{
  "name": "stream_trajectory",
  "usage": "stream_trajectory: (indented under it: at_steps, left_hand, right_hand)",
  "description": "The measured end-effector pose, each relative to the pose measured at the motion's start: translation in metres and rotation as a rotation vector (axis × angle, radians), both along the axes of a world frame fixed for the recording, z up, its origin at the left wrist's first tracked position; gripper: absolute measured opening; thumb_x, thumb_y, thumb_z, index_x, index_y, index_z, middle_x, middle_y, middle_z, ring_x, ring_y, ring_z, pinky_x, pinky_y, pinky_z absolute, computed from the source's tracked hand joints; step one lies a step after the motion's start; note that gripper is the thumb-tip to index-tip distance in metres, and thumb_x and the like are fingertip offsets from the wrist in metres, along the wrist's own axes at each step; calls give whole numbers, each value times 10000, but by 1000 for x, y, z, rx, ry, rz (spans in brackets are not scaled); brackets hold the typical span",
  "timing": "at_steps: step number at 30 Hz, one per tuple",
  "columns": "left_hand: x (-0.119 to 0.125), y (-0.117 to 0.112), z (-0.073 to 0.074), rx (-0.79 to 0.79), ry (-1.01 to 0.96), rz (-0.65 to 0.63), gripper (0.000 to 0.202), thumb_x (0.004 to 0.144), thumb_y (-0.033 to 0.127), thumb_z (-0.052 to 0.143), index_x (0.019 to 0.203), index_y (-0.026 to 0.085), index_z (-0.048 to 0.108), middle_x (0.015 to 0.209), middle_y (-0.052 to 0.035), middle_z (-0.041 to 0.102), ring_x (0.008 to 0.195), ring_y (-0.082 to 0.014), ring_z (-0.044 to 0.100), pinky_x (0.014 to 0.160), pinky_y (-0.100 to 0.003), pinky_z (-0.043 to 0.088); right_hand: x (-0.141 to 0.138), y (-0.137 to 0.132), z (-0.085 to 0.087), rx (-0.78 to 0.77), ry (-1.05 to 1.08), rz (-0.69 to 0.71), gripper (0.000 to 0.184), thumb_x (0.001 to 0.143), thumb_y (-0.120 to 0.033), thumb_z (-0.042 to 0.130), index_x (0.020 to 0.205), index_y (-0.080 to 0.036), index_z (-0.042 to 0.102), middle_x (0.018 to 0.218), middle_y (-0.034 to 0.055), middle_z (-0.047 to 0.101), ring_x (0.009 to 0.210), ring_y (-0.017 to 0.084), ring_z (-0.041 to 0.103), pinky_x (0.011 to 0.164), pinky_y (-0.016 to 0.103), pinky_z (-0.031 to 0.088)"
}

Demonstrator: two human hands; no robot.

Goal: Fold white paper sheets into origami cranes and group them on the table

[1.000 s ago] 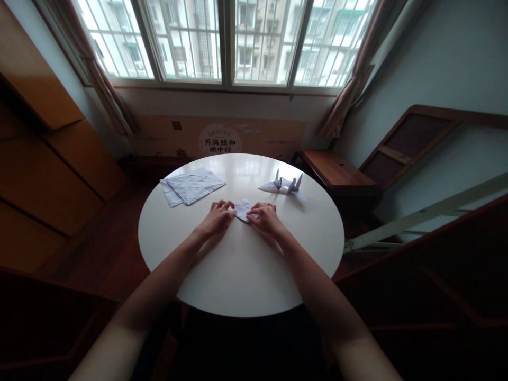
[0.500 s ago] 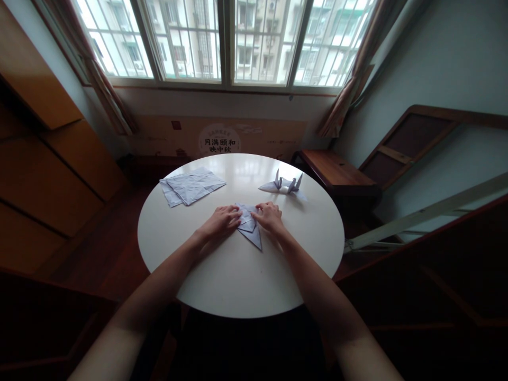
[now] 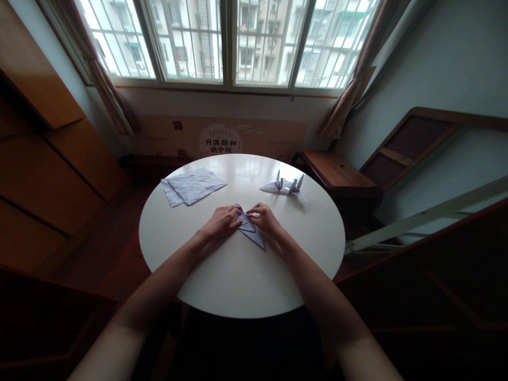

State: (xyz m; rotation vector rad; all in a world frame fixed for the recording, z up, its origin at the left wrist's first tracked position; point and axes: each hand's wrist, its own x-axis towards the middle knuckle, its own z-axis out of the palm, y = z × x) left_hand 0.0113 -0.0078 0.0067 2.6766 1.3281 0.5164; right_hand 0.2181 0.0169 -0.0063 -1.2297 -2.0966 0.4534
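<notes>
A folded sheet of pale blue-grey paper [image 3: 253, 237] lies on the white round table [image 3: 238, 286], one pointed end toward me. My left hand [image 3: 224, 220] presses on its left side, fingers bent over the upper part. From the right, my right hand [image 3: 263, 216] pinches the paper's upper right edge between thumb and fingers. Part of the paper is hidden beneath the fingers of both hands.
Creased paper sheets [image 3: 194, 186] lie stacked at the table's back left. Folded paper cranes [image 3: 283, 185] stand at the back right. Beyond the table are a wooden bench [image 3: 337, 170] and a barred window [image 3: 262, 42].
My right hand has shifted slightly left, bringing the paper's right edge inward, so its upper part looks narrower. The near tip has turned a little to the right.
</notes>
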Motion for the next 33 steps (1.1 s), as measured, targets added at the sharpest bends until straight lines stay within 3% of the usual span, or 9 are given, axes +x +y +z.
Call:
stream_trajectory:
  at_steps: [4,9,13,16,19,23,27,29,33]
  left_hand:
    - [-1,1,-2,39,-27,15,337,927,441,480,1150,200,560,1379,-108,510,1246,-262,499,1039,-423,367]
    - [-1,4,-8,-8,-25,30,469,939,427,464,1352,206,428,1391,-118,515,1306,-263,449,1080,-462,317]
    - [0,2,-5,25,73,89,422,947,465,439,1292,231,506,1378,-110,527,1349,-293,383,1115,-537,216]
    - [1,-2,1,93,103,167,430,925,509,469,1190,187,576,1212,-146,610,1197,-297,520,1083,-528,255]
    - [1,-4,8,152,129,241,453,905,492,524,1236,184,561,1045,-144,661,986,-286,618,966,-474,370]
    - [1,-5,12,144,113,236,584,929,376,519,1451,193,330,857,-87,700,816,-249,660,847,-379,429]
    - [1,-3,10,75,73,264,699,921,238,491,1519,183,134,787,-42,701,726,-227,667,740,-313,463]
    - [-1,-2,8,72,75,257,668,895,193,502,1502,223,225,844,-50,707,741,-223,671,732,-309,476]
    - [-4,2,1,154,-6,123,532,830,87,505,1340,239,517,1126,-102,668,974,-245,649,851,-367,487]
  right_hand:
    - [3,-1,3,5,-96,77,161,842,-316,666,799,-216,785,894,75,691,822,182,611,815,305,453]
    - [4,-3,6,-31,-163,9,83,796,-234,706,833,-237,780,919,60,686,864,202,599,812,318,438]
    - [6,-5,11,-9,-189,-65,78,785,-203,709,798,-245,773,905,59,682,895,233,583,834,368,428]
    - [7,-6,14,111,-105,-56,84,815,-252,697,857,-239,768,941,72,671,957,253,563,889,415,419]
    - [5,-6,15,203,-18,9,172,837,-310,680,977,-238,751,986,83,656,992,254,553,930,441,420]
    - [3,-8,11,158,1,172,393,780,-354,741,1150,-235,688,1069,99,622,986,252,576,915,439,462]
    - [2,-8,6,66,44,245,638,725,-365,787,1314,-246,572,1203,123,546,906,214,610,841,400,511]
    - [2,-7,5,64,43,274,597,729,-315,786,1290,-239,595,1141,110,585,865,199,607,825,382,506]
    - [0,-6,5,79,32,360,269,794,-189,717,1059,-234,732,838,44,657,793,177,575,792,332,466]
